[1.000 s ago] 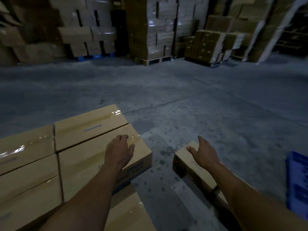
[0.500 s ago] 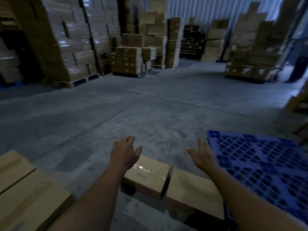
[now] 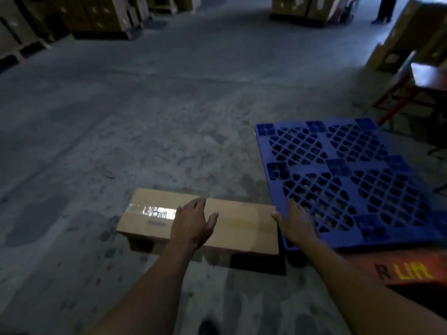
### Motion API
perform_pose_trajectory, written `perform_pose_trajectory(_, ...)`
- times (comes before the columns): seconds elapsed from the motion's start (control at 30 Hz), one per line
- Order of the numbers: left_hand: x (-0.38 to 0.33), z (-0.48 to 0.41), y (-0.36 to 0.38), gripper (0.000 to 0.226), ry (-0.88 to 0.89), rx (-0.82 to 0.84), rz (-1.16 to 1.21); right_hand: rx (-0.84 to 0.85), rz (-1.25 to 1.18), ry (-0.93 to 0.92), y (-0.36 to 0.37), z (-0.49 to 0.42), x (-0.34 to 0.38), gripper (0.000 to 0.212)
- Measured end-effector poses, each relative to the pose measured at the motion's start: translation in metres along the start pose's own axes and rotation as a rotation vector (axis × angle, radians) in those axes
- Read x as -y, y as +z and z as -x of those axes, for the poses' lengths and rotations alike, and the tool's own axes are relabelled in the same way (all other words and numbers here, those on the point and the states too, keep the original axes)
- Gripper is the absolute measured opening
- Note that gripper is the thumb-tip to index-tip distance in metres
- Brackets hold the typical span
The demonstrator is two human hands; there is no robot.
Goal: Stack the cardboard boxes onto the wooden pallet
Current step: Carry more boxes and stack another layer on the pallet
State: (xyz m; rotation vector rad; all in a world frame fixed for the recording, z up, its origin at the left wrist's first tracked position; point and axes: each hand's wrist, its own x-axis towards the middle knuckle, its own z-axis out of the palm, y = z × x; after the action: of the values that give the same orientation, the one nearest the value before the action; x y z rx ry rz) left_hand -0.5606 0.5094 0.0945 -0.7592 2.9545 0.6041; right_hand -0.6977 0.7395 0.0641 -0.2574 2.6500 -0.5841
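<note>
Concrete warehouse floor [image 3: 169,117] carries the cardboard boxes [image 3: 242,228], set low just beside a blue plastic pallet [image 3: 350,177]. Left hand [image 3: 193,223] spreads above them, fingers apart, holding nothing; right hand [image 3: 296,224] hovers straight-fingered at their right end.

Dim, bluish, motion-blurred view; tape [image 3: 154,211] glare, wide-angle edge warping.

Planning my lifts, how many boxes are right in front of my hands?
2, end to end: the taped box left of the left hand, the plain box between it and the right hand, beside the pallet. The left hand hides their seam; far stacks excluded.
</note>
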Motion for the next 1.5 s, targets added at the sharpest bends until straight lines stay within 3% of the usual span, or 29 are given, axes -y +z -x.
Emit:
perform_pose_trajectory(0.27,0.065,-0.098,0.154,0.066,-0.104,0.298,0.026,0.165,-0.031,0.245,0.114,-0.102,-0.072,0.075)
perform_pose_trajectory(0.47,0.113,-0.141,0.271,0.068,-0.263,0.405,0.06,0.23,-0.03,0.373,0.195,-0.171,-0.124,0.072)
perform_pose_trajectory(0.63,0.152,-0.182,0.379,0.066,-0.401,0.413,0.09,0.259,-0.051,0.434,0.272,-0.234,-0.176,0.069)
perform_pose_trajectory(0.77,0.186,-0.204,0.455,0.079,-0.499,0.392,0.08,0.275,-0.091,0.495,0.334,-0.268,-0.216,0.073)
perform_pose_trajectory(0.9,0.21,-0.212,0.501,0.095,-0.604,0.323,0.081,0.233,-0.186,0.592,0.379,-0.286,-0.249,0.091)
perform_pose_trajectory(1.0,0.225,-0.218,0.522,0.103,-0.725,0.28,0.142,0.224,-0.254,0.671,0.399,-0.294,-0.263,0.099)
perform_pose_trajectory(1.1,0.239,-0.223,0.535,0.108,-0.877,0.215,0.31,0.189,-0.301,0.707,0.412,-0.299,-0.269,0.087)
perform_pose_trajectory(1.27,0.244,-0.223,0.513,0.085,-0.861,0.184,0.488,0.149,-0.354,0.623,0.389,-0.294,-0.261,0.07)
perform_pose_trajectory(1.37,0.238,-0.229,0.473,0.083,-0.855,0.153,0.671,0.084,-0.494,0.562,0.351,-0.291,-0.244,0.064)
perform_pose_trajectory(1.5,0.209,-0.236,0.405,0.062,-0.912,0.103,0.878,-0.027,-0.558,0.523,0.284,-0.289,-0.207,0.05)
